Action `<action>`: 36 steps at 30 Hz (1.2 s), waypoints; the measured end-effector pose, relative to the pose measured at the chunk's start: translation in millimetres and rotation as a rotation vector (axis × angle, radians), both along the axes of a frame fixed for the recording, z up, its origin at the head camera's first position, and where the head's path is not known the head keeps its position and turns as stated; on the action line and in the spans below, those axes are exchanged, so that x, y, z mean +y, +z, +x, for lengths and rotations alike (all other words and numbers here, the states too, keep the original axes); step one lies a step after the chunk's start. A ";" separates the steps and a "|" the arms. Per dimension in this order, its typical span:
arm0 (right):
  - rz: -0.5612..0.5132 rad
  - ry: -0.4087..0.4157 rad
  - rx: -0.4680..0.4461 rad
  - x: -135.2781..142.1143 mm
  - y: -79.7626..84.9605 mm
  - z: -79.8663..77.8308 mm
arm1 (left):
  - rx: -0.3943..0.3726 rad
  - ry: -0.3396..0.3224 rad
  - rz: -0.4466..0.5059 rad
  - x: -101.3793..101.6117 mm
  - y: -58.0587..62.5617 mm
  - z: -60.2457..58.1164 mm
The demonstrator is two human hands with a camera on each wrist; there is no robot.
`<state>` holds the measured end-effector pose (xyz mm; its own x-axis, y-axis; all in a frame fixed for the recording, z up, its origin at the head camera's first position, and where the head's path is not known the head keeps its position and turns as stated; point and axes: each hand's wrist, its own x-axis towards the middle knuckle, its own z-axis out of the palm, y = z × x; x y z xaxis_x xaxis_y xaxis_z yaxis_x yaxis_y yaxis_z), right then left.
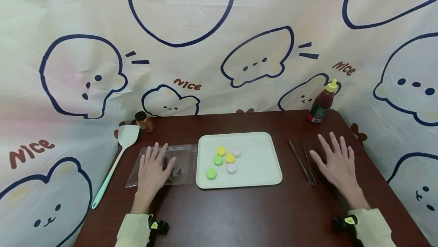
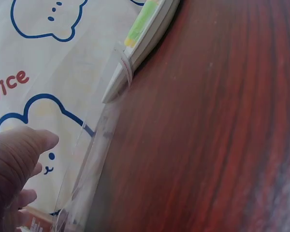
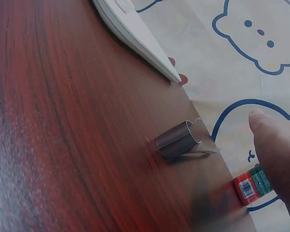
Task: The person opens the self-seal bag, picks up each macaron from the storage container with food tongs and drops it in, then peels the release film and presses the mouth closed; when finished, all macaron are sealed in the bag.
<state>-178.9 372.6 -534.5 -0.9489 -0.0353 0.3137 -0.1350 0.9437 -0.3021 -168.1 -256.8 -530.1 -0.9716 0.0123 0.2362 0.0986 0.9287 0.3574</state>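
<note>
My left hand (image 1: pixel 152 171) is spread with straight fingers over a clear plastic bag (image 1: pixel 184 163); whether it touches the bag I cannot tell. To the right of that bag sits a white tray (image 1: pixel 256 159) bearing several small round pieces: yellow ones (image 1: pixel 221 151), green ones (image 1: pixel 211 173) and pale lilac ones (image 1: pixel 231 168). Metal tongs (image 1: pixel 301 163) lie beyond the tray's right side with their arms apart. Just right of them, my right hand (image 1: pixel 337 165) is spread, fingers straight, holding nothing. The right wrist view shows the thumb (image 3: pixel 275 145) and the tongs' bent end (image 3: pixel 176 140).
A pale spatula (image 1: pixel 116 159) lies along the table's left edge. Behind the bag stands a small dark-capped jar (image 1: pixel 144 122). A red sauce bottle (image 1: pixel 322 102) with a yellow cap stands at the back right. Printed cloth (image 1: pixel 205 60) hangs behind the brown table (image 1: pixel 239 216).
</note>
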 end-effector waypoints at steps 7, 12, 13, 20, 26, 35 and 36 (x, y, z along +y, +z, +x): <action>0.016 -0.008 -0.002 -0.1 -0.1 -2.1 | -0.035 -0.009 0.002 5.9 0.7 -2.2; 0.015 -0.007 0.002 -2.6 -1.9 -2.6 | -0.061 -0.020 0.001 9.2 -3.6 -4.3; 0.012 -0.006 0.002 -3.1 -2.2 -1.8 | -0.070 -0.024 0.000 10.0 -5.1 -4.9; 0.009 -0.008 -0.011 -2.8 -3.4 5.7 | -0.144 -0.045 0.008 18.0 -16.2 -8.7; 0.006 0.001 0.000 -6.0 -4.6 8.2 | -0.171 -0.059 0.004 21.3 -15.9 -9.4; 0.002 0.005 0.015 -9.1 -5.4 10.5 | -0.215 -0.061 -0.017 25.2 -14.6 -9.9; 0.004 0.003 0.014 -9.3 -5.3 10.8 | -0.215 -0.060 -0.013 25.6 -14.3 -10.4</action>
